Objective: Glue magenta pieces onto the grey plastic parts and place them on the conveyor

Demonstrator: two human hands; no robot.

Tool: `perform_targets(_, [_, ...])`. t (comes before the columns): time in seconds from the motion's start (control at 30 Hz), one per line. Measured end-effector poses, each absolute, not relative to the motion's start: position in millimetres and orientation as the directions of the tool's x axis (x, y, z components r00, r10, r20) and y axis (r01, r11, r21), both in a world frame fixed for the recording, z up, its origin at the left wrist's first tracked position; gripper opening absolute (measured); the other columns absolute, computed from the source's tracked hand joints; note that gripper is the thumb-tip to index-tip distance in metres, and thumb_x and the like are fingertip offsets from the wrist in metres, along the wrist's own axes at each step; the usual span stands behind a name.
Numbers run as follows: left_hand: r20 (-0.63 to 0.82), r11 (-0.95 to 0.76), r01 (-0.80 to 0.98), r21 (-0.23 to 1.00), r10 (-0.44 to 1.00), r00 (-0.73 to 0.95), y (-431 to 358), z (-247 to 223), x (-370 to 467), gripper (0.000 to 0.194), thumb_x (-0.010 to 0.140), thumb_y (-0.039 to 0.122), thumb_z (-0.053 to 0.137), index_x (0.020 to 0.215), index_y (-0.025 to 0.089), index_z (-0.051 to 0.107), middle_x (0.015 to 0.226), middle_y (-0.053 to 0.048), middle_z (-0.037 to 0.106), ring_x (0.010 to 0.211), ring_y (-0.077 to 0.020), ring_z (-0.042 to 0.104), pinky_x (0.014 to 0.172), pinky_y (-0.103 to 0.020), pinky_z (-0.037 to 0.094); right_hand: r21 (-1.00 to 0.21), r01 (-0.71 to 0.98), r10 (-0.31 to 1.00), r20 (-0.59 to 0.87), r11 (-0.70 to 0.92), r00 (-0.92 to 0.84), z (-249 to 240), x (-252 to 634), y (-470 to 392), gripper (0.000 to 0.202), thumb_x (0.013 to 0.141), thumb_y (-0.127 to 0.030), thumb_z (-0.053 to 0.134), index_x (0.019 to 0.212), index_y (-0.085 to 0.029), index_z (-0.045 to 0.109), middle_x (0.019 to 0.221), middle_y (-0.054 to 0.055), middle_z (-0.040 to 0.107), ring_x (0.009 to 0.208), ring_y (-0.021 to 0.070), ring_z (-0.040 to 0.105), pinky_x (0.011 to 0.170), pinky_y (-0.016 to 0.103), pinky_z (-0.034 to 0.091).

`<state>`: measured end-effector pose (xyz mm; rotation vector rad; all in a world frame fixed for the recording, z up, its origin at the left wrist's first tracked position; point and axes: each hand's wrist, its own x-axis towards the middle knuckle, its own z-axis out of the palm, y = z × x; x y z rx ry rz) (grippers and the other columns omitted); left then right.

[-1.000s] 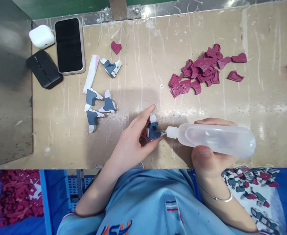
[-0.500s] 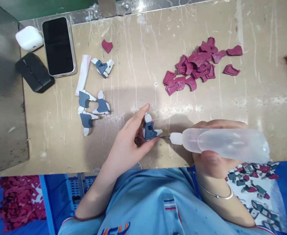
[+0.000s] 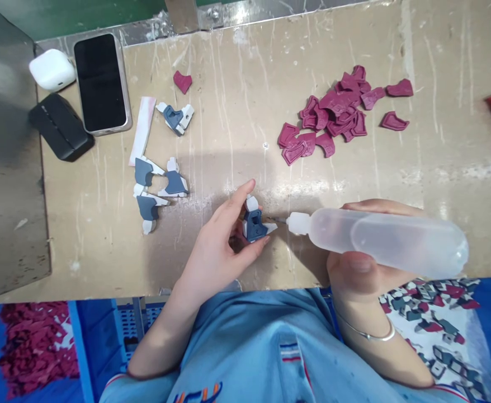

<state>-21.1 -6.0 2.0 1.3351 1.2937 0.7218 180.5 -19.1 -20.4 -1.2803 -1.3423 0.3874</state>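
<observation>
My left hand pinches a small blue-and-white plastic part between thumb and fingers, above the table's front half. A hollow shows in the part's blue face. My right hand is wrapped round a translucent squeeze bottle with a white cap and a thin needle tip. The bottle lies nearly level, and its tip points left, close beside the part's right side; I cannot tell whether they touch. Left of my hands sit several similar blue-and-white parts. A heap of maroon pieces lies further back on the right.
A phone, a white case and a black case lie at the back left by a metal box. One maroon piece lies apart. Below the table edge are bins of maroon pieces and mixed parts.
The bottle's tip has shifted up and slightly left, from the part's lower right to above its pointed white end. The bottle now tilts a little. My left hand has barely moved.
</observation>
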Motion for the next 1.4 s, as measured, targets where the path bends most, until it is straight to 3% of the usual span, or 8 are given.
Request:
perform_targets(0.53, [-0.246, 0.17, 0.298, 0.939, 0.939, 0.24, -5.2, -0.6, -23.0, 0.076, 0.091, 0.025, 0.079, 0.161, 0.037, 0.051, 0.128, -0.005, 0.075, 0.093, -0.0205, 0.072, 0.085, -0.035, 0.062, -0.868, 0.367, 0.819, 0.461, 0.335, 0.341, -18.6, 172.4, -16.7, 0.03, 0.094, -0.053, 0.078, 0.11, -0.027, 0.074, 0.096, 0.005, 0.073, 0.082, 0.0263, 0.071, 0.071, 0.043, 0.056])
perform_targets(0.7, [-0.253, 0.172, 0.309, 0.935, 0.936, 0.246, -4.5, -4.4, -27.9, 0.074, 0.093, 0.027, 0.077, 0.161, 0.03, 0.05, 0.125, -0.008, 0.075, 0.088, -0.0186, 0.071, 0.082, -0.034, 0.063, -0.95, -0.306, 0.98, -0.001, 0.061, 0.2, -21.8, 214.2, 1.4, 0.039, 0.097, -0.066, 0.065, 0.101, -0.028, 0.071, 0.078, -0.001, 0.065, 0.051, 0.0146, 0.048, 0.041, 0.03, 0.039])
perform_targets(0.83, [-0.26, 0.169, 0.337, 0.926, 0.934, 0.246, -7.5, -9.8, -31.2, 0.07, 0.095, 0.032, 0.074, 0.161, 0.029, 0.05, 0.125, -0.01, 0.076, 0.098, -0.0219, 0.076, 0.091, -0.038, 0.065, -0.519, -0.836, 0.983, -0.133, -0.179, -0.128, -31.3, 282.7, 17.0, 0.028, 0.111, -0.042, 0.053, 0.111, -0.019, 0.068, 0.075, -0.005, 0.063, 0.055, 0.0086, 0.049, 0.045, 0.019, 0.046])
perform_targets(0.93, [-0.265, 0.157, 0.378, 0.912, 0.931, 0.253, -9.7, -9.8, -30.8, 0.068, 0.098, 0.035, 0.072, 0.162, 0.033, 0.049, 0.128, -0.008, 0.076, 0.096, -0.0213, 0.075, 0.091, -0.038, 0.065, -0.358, -0.921, 0.988, -0.069, -0.154, -0.139, -36.3, 304.5, 15.7, 0.032, 0.112, -0.044, 0.055, 0.116, -0.014, 0.067, 0.08, -0.005, 0.066, 0.058, 0.0061, 0.052, 0.05, 0.013, 0.049])
perform_targets(1.07, [-0.287, 0.163, 0.419, 0.893, 0.924, 0.253, -8.8, -5.9, -29.3, 0.066, 0.099, 0.033, 0.069, 0.162, 0.036, 0.049, 0.132, -0.006, 0.075, 0.097, -0.0205, 0.075, 0.091, -0.036, 0.064, -0.788, -0.611, 0.997, -0.047, -0.071, -0.056, -25.6, 279.0, 11.5, 0.063, 0.093, -0.08, 0.064, 0.118, -0.023, 0.072, 0.075, -0.003, 0.063, 0.052, 0.0118, 0.046, 0.037, 0.023, 0.038])
perform_targets(1.17, [-0.272, 0.15, 0.414, 0.898, 0.929, 0.253, -5.8, -7.9, -29.1, 0.067, 0.098, 0.032, 0.07, 0.162, 0.034, 0.049, 0.127, -0.007, 0.076, 0.095, -0.0204, 0.075, 0.088, -0.035, 0.064, -0.994, 0.094, 0.998, 0.053, 0.054, -0.018, -11.1, 254.1, 28.7, 0.036, 0.104, -0.058, 0.06, 0.112, -0.027, 0.077, 0.086, 0.004, 0.073, 0.067, 0.0178, 0.063, 0.055, 0.031, 0.053])
perform_targets(1.27, [-0.246, 0.139, 0.39, 0.91, 0.94, 0.238, -3.9, -12.0, -29.0, 0.07, 0.096, 0.033, 0.072, 0.162, 0.03, 0.049, 0.124, -0.008, 0.076, 0.092, -0.0206, 0.075, 0.085, -0.035, 0.065, -0.63, 0.723, 0.957, 0.238, 0.284, -0.168, -3.6, 245.9, 61.5, 0.03, 0.108, -0.029, 0.052, 0.121, -0.025, 0.079, 0.113, 0.011, 0.078, 0.098, 0.0256, 0.073, 0.082, 0.043, 0.061])
perform_targets(1.4, [-0.284, 0.193, 0.358, 0.914, 0.933, 0.222, -3.6, -10.6, -28.1, 0.071, 0.097, 0.035, 0.069, 0.163, 0.027, 0.046, 0.128, -0.009, 0.075, 0.099, -0.0213, 0.076, 0.089, -0.036, 0.063, -0.268, 0.86, 0.9, 0.175, 0.434, -0.4, -1.5, 251.0, 84.4, 0.033, 0.108, -0.02, 0.049, 0.117, -0.02, 0.08, 0.113, 0.014, 0.078, 0.099, 0.0281, 0.074, 0.08, 0.043, 0.062])
